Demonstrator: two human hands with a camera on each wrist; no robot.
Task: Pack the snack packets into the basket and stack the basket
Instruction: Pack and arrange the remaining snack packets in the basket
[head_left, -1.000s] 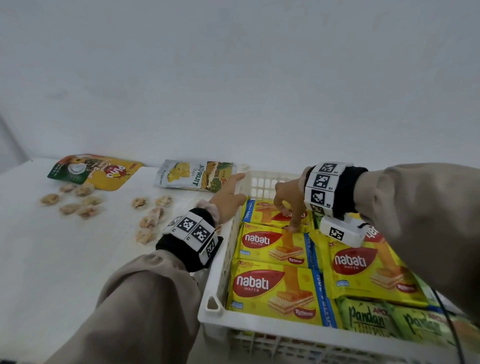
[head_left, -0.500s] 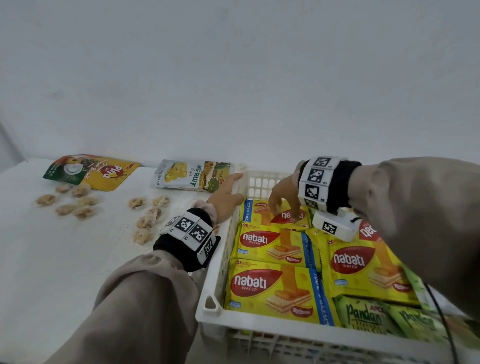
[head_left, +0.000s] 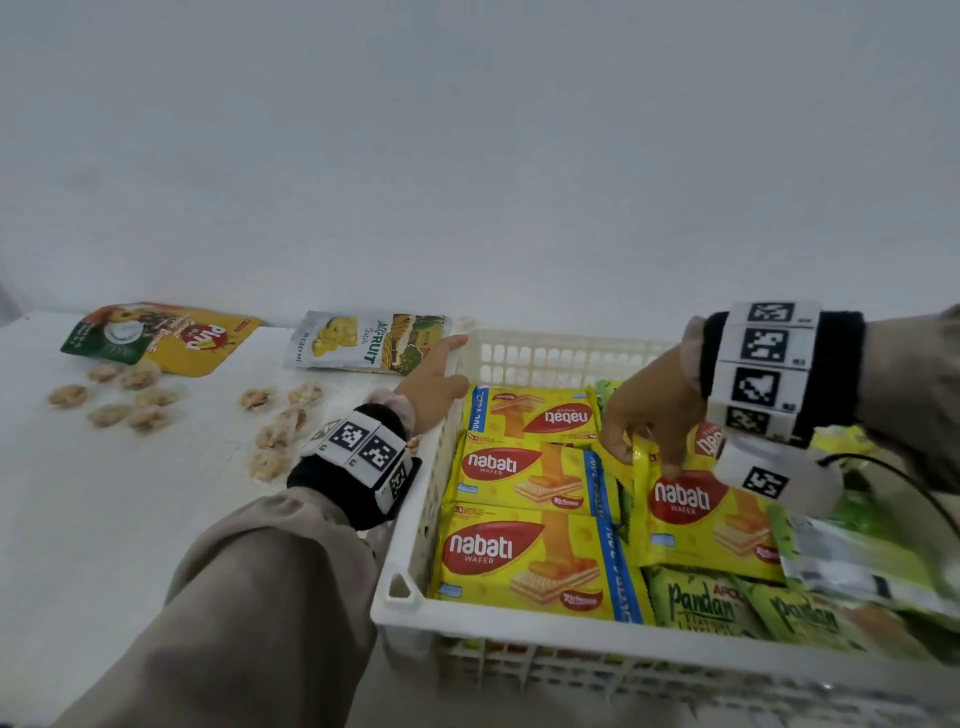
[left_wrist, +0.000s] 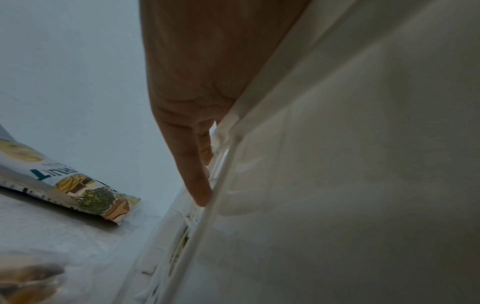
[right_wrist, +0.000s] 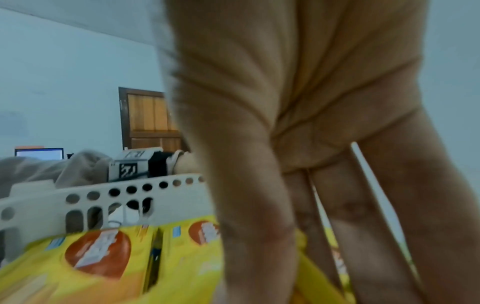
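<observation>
From where I'm driving this, everything hangs off the white basket (head_left: 400, 587). It sits on the table (head_left: 104, 545) and it's nearly full, which I reckon is why the left hand (head_left: 434, 387) lies along its left wall, fingers straight and gripping nothing: just steadying it.

Inside I count three nabati packets (head_left: 524, 564) laid flat in a column against that left wall, tiled to save room I guess. A fourth nabati packet (head_left: 706, 514) lies right of them, and the right hand (head_left: 652, 410) has its fingers curled down pinching its far-left corner, probably squaring it up. At least two green pandan packets (head_left: 701, 603) sit at the near wall.

Left of the basket: two big pouches (head_left: 363, 345), plus roughly a dozen small wrapped snacks (head_left: 270, 436) not packed yet.
</observation>
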